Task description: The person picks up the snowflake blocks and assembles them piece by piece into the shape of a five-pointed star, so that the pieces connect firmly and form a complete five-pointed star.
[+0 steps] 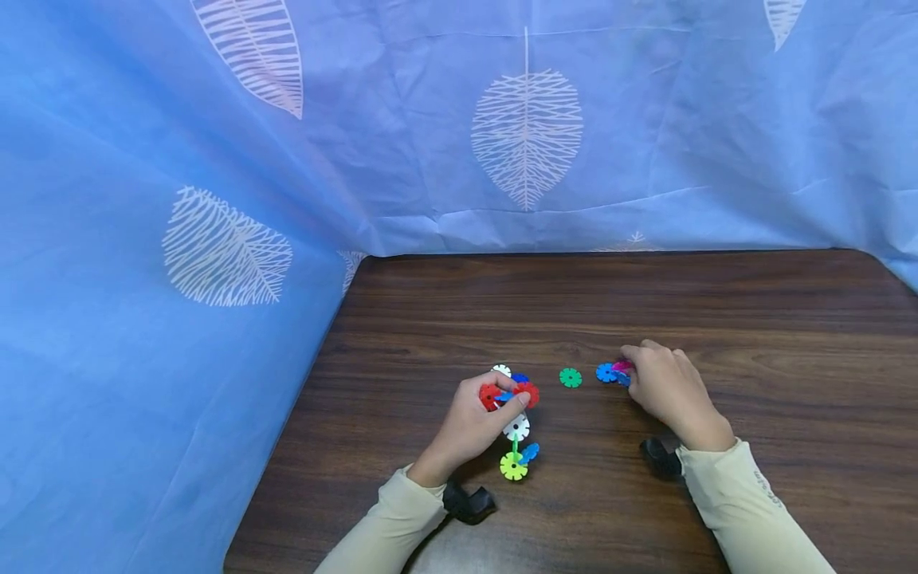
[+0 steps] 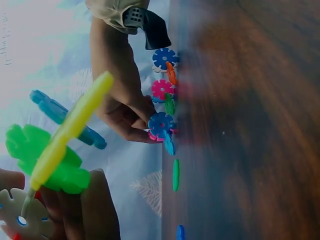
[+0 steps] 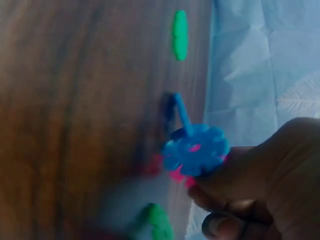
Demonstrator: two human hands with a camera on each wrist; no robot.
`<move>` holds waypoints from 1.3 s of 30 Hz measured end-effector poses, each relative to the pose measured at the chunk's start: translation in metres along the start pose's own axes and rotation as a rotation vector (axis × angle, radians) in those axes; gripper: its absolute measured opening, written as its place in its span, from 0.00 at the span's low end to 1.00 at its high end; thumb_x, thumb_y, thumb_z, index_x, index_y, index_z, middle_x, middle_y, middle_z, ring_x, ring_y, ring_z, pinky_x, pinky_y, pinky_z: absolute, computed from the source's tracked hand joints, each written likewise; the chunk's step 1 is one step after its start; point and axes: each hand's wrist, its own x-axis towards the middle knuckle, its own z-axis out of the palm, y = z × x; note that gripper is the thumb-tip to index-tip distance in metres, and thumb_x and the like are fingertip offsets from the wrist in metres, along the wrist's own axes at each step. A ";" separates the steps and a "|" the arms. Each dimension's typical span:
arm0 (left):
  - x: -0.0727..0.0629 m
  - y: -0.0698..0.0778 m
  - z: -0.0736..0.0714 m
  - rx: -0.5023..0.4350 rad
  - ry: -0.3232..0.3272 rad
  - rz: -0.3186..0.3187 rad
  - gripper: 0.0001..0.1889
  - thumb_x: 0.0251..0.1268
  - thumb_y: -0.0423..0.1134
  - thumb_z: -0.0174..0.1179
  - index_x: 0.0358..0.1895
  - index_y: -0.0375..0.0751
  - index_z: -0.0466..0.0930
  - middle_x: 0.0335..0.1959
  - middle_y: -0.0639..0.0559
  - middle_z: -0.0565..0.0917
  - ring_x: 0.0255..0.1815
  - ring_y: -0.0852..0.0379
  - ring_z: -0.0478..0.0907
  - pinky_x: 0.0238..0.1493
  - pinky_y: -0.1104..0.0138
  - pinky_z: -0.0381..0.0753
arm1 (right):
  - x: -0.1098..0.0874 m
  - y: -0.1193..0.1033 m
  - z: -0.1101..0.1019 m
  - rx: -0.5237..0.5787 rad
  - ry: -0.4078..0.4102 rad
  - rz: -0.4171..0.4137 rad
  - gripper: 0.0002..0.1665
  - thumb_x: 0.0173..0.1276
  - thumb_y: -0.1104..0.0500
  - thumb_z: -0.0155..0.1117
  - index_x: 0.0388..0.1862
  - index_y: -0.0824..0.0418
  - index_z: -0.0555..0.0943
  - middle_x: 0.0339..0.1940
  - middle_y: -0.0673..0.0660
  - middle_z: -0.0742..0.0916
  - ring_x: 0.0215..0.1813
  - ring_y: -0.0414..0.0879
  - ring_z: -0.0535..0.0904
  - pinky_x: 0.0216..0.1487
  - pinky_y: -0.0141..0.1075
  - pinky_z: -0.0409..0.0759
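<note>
Disc model point(image 1: 522, 433): interlocked plastic discs, left of the loose green disc point(image 1: 570, 378) and nearer the wearer. Left hand point(image 1: 473, 416) is clamped on it, thumb and fingers pinching at the red discs point(image 1: 531, 394). White disc point(image 1: 510, 427), lime disc point(image 1: 506, 469) and a tilted blue disc point(image 1: 529, 454) show below the grip. Dark blue disc point(image 1: 521, 379) is left of the green disc, partly hidden; can't tell if it's attached. Right hand point(image 1: 668, 391) is right of the green disc, thumb and finger pinching a blue-and-pink disc cluster point(image 3: 207, 142); can't tell if that's off the table point(image 1: 789, 359). Pink disc point(image 2: 162, 89) and orange disc point(image 2: 171, 73) sit further right of the green disc. Leaf-print cloth point(image 1: 430, 119) hangs beyond it.
</note>
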 end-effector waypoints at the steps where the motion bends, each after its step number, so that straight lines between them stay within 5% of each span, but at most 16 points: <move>1: 0.000 -0.001 0.000 0.001 0.000 -0.001 0.09 0.71 0.37 0.67 0.41 0.33 0.82 0.28 0.50 0.83 0.21 0.63 0.73 0.24 0.74 0.77 | -0.001 0.000 0.002 0.002 0.016 0.000 0.19 0.61 0.74 0.64 0.53 0.78 0.83 0.39 0.71 0.86 0.36 0.65 0.84 0.40 0.60 0.79; 5: 0.001 -0.002 0.001 0.002 0.003 0.004 0.09 0.71 0.37 0.67 0.41 0.33 0.82 0.28 0.52 0.83 0.22 0.65 0.74 0.25 0.74 0.77 | -0.003 -0.007 0.007 0.051 0.108 0.019 0.14 0.64 0.72 0.67 0.48 0.77 0.84 0.35 0.69 0.86 0.32 0.61 0.84 0.35 0.58 0.81; 9: 0.001 -0.001 0.001 -0.003 0.002 0.009 0.09 0.71 0.37 0.67 0.41 0.33 0.82 0.29 0.49 0.83 0.22 0.64 0.74 0.25 0.74 0.78 | -0.006 -0.028 0.013 0.183 0.227 -0.011 0.04 0.63 0.72 0.67 0.37 0.70 0.83 0.25 0.57 0.83 0.23 0.47 0.75 0.22 0.42 0.77; 17: 0.002 -0.003 -0.001 0.003 -0.010 0.012 0.09 0.68 0.37 0.69 0.42 0.34 0.82 0.34 0.48 0.84 0.26 0.63 0.77 0.29 0.73 0.83 | -0.007 -0.068 0.018 0.452 0.381 -0.076 0.10 0.59 0.77 0.69 0.34 0.65 0.81 0.23 0.51 0.81 0.21 0.37 0.72 0.23 0.23 0.75; 25: 0.002 -0.007 0.000 -0.041 0.000 0.053 0.04 0.64 0.28 0.67 0.39 0.31 0.82 0.28 0.52 0.81 0.24 0.65 0.74 0.26 0.74 0.79 | -0.008 -0.085 0.020 0.574 0.399 -0.035 0.10 0.62 0.76 0.67 0.31 0.62 0.82 0.21 0.48 0.84 0.19 0.36 0.73 0.20 0.25 0.72; 39: 0.003 -0.005 0.001 0.017 0.029 0.055 0.02 0.64 0.29 0.65 0.38 0.36 0.83 0.26 0.55 0.81 0.21 0.66 0.72 0.21 0.74 0.76 | -0.010 -0.106 0.025 0.641 0.401 0.021 0.12 0.60 0.75 0.68 0.25 0.60 0.80 0.18 0.46 0.83 0.16 0.39 0.73 0.16 0.27 0.70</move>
